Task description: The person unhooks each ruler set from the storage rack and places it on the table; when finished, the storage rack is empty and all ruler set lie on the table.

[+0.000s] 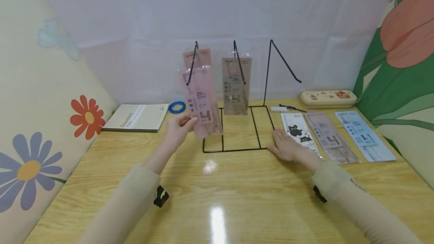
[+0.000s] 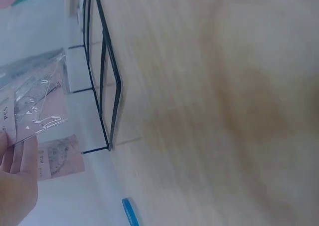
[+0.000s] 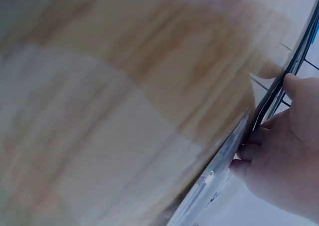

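My left hand [image 1: 179,129] pinches the lower left edge of a pink flat packet [image 1: 203,102] in clear wrap. The packet hangs tilted at the left hook of a black wire rack [image 1: 241,150], its top close to the hook's tip; whether the hook passes through it cannot be told. Behind it, another pink packet [image 1: 203,54] hangs on that hook, mostly covered. A brownish-pink packet [image 1: 236,86] hangs on the middle hook, while the right hook [image 1: 286,61] is bare. My right hand [image 3: 284,146] holds the rack's front right base corner, thumb and fingers against the wire.
Right of the rack lie a cat-print packet [image 1: 298,131], a mauve packet [image 1: 331,136] and a blue packet [image 1: 364,134]. Behind them are a cream pencil case [image 1: 328,98], a white eraser-like block [image 1: 278,109] and a dark pen [image 1: 293,107]. A notebook [image 1: 137,118] and blue tape ring [image 1: 177,107] lie left.
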The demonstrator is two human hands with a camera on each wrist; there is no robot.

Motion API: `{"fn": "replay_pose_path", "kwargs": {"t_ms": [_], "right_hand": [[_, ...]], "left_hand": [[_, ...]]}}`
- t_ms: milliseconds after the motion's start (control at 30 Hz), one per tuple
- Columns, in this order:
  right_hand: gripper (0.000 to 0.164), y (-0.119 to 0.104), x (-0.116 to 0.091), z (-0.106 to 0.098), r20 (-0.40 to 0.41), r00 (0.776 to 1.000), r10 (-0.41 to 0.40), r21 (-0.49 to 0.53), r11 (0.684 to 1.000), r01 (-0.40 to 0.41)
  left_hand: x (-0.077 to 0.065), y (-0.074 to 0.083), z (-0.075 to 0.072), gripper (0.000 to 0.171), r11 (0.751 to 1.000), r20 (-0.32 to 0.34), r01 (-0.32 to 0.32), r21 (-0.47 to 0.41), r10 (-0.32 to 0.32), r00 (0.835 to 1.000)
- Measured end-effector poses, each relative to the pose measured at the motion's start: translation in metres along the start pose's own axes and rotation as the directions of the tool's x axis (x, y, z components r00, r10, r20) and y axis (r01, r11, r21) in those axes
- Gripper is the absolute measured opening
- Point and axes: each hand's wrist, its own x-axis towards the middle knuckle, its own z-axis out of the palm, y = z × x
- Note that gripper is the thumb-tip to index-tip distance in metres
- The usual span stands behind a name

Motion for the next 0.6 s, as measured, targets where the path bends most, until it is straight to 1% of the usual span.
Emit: {"fn": "replay_pose_path", "kwargs": {"t_ms": [167, 300, 367, 467, 600], "right_hand": [[0.068, 0.002, 0.001, 0.001, -0.002, 1.000, 0.000, 0.001, 1.000, 0.000], [0.068, 0.002, 0.001, 0.001, -0.003, 1.000, -0.004, 0.003, 1.000, 0.004], [0.068, 0.001, 0.001, 0.002, -0.003, 1.000, -0.005, 0.007, 1.000, 0.005], [0.068, 0.000, 0.000, 0.002, -0.004, 1.000, -0.011, 0.009, 1.000, 0.011], [0.067, 0.000, -0.001, 0.001, -0.006, 1.000, -0.012, 0.003, 1.000, 0.012]], "left_hand": [[-0.033, 0.001, -0.007, 0.028, 0.999, 0.050, -0.003, -0.041, 0.005, 0.999], [-0.058, 0.004, -0.014, 0.026, 0.997, 0.081, -0.024, -0.071, 0.030, 0.996], [-0.070, 0.007, -0.018, 0.024, 0.997, 0.089, -0.038, -0.059, 0.043, 0.995], [-0.087, 0.012, -0.027, 0.021, 0.997, 0.078, -0.078, -0.026, 0.080, 0.994], [-0.104, 0.017, -0.038, 0.018, 0.991, 0.059, -0.134, 0.024, 0.133, 0.989]]}}
